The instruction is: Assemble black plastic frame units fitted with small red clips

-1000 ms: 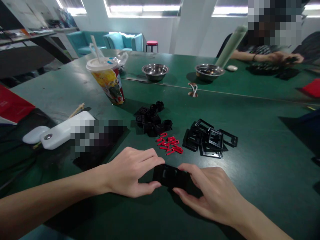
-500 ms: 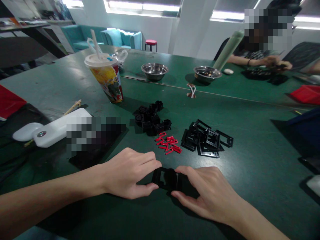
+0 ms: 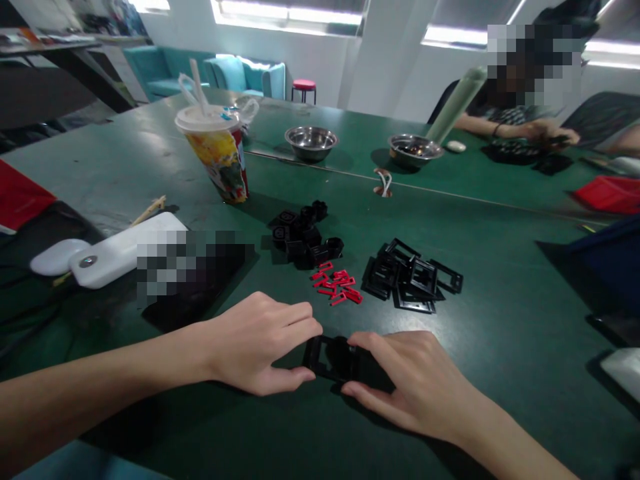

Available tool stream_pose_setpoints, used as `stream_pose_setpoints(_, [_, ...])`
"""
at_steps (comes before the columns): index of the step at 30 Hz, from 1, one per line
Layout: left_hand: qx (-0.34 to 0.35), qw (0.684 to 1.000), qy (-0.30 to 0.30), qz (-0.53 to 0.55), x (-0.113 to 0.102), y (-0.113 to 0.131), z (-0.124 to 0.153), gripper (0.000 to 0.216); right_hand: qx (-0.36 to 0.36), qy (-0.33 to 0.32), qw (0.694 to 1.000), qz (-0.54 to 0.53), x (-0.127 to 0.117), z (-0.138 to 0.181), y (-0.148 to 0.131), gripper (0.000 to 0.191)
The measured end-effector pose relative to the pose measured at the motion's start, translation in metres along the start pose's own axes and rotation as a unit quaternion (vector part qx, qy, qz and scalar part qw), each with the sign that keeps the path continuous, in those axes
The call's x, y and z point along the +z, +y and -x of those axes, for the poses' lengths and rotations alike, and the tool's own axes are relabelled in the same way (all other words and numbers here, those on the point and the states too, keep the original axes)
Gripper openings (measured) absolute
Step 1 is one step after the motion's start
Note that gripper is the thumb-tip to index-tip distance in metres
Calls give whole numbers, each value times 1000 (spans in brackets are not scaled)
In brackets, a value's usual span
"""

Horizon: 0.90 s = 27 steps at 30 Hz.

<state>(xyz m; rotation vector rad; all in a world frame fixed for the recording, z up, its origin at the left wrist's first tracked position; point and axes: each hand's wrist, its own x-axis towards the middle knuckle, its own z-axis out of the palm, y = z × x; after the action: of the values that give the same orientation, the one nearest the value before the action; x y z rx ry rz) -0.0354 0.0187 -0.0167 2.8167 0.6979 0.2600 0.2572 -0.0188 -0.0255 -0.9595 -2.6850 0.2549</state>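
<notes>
A black plastic frame part [image 3: 334, 358] lies low over the green table [image 3: 500, 280], pinched between both hands. My left hand [image 3: 260, 343] grips its left end with thumb and fingers closed. My right hand [image 3: 407, 383] closes over its right end and hides that side. Just beyond them lie several small red clips [image 3: 337, 285], a heap of black socket blocks [image 3: 303, 237] and a pile of flat black frames [image 3: 410, 277].
A paper cup with lid and straw [image 3: 219, 150] stands at the back left. White devices [image 3: 107, 257] lie at the left. Two steel bowls [image 3: 311, 142] [image 3: 415, 148] sit across the table, where another person's hands [image 3: 543, 130] work on black parts.
The black part has tipped slightly between my fingers and its open window shows more. Both hands keep their grip in nearly the same place. The view shifted a little.
</notes>
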Motion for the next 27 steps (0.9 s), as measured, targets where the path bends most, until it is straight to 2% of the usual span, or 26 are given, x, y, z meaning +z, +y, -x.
stream_pose_setpoints(5, [-5,1000,0,18,0,0,-1,35,5,1,1000,-10,-1,0,1,35])
stream_pose_setpoints(10, [-3,999,0,36,0,1,0,28,6,-3,1000,-17,-2,-1,0,36])
stream_pose_setpoints(27, [12,1000,1,7,-1,-1,0,23,-5,0,1000,-18,-1,1,1,40])
